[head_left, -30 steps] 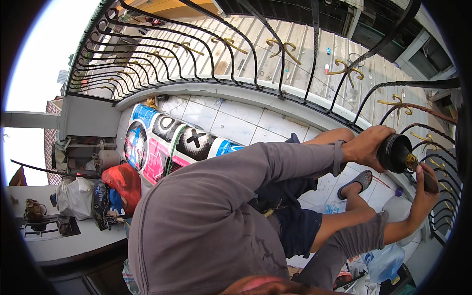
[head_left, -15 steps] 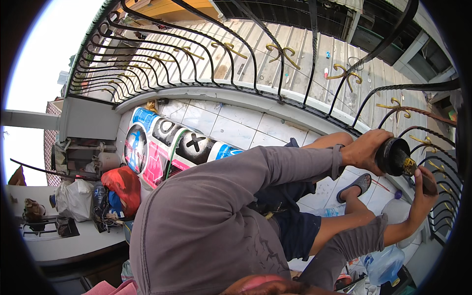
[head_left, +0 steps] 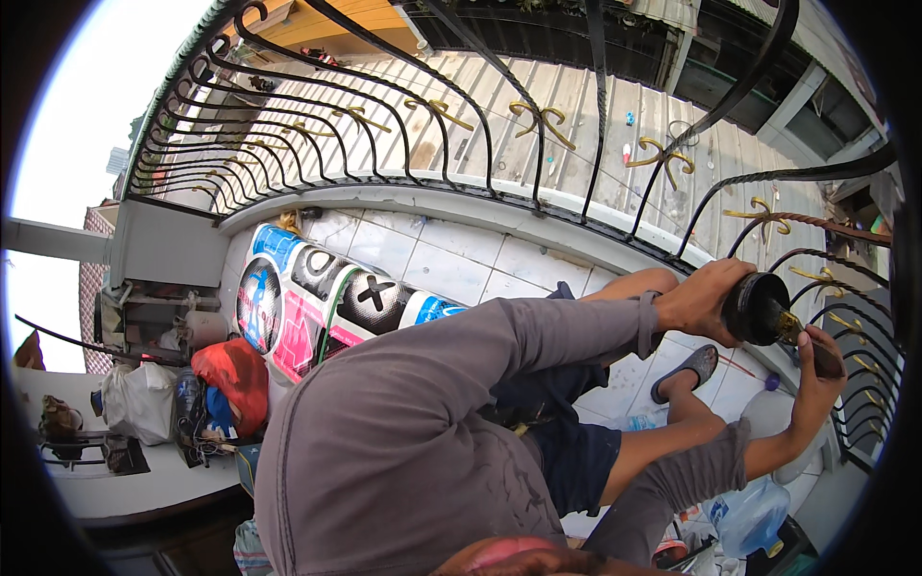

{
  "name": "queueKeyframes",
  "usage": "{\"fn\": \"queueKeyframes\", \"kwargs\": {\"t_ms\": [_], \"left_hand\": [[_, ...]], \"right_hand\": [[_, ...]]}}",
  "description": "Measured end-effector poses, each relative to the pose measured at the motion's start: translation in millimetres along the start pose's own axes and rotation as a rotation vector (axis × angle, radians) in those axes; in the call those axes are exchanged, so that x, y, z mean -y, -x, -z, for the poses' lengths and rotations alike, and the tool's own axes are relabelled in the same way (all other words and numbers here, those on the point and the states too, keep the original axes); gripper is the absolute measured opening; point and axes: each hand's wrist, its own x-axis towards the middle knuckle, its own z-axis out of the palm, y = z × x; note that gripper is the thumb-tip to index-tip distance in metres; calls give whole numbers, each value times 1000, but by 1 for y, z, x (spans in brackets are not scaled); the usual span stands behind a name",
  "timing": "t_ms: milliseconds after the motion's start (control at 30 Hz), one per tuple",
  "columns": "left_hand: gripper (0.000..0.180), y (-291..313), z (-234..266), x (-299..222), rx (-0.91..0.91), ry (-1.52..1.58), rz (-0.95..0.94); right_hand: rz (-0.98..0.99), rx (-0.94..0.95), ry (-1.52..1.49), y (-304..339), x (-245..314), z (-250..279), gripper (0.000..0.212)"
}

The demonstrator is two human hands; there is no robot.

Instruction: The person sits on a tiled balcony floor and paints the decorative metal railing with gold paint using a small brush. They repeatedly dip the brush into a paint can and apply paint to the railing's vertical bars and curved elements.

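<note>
From where I stand, the person's left hand (head_left: 704, 302) is curled round a black cup (head_left: 756, 309), mouth tipped toward the right hand (head_left: 818, 386), which pinches a brush (head_left: 788, 327), its bristles at the opening. Both are held up near the railing (head_left: 595, 115), over the tiles (head_left: 451, 276); a sandalled foot (head_left: 691, 372) rests below.

Landmark: green strap (head_left: 332, 309) on printed bundle (head_left: 423, 309). Left of strap: round badge (head_left: 258, 305) with pinkish lettering; dark panel (head_left: 316, 272) with ring-shaped mark. Right of strap: panel with bold cross-shaped mark (head_left: 375, 296).
</note>
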Motion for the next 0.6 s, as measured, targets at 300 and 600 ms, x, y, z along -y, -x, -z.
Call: {"fn": "queueKeyframes", "kwargs": {"t_ms": [300,600], "left_hand": [[95,0,5,-6,4,20,11],[92,-1,8,-10,47,42,26]], "right_hand": [[-25,-13,-15,0,4,-2,24],[-16,-7,-46,0,-1,-1,24]]}}
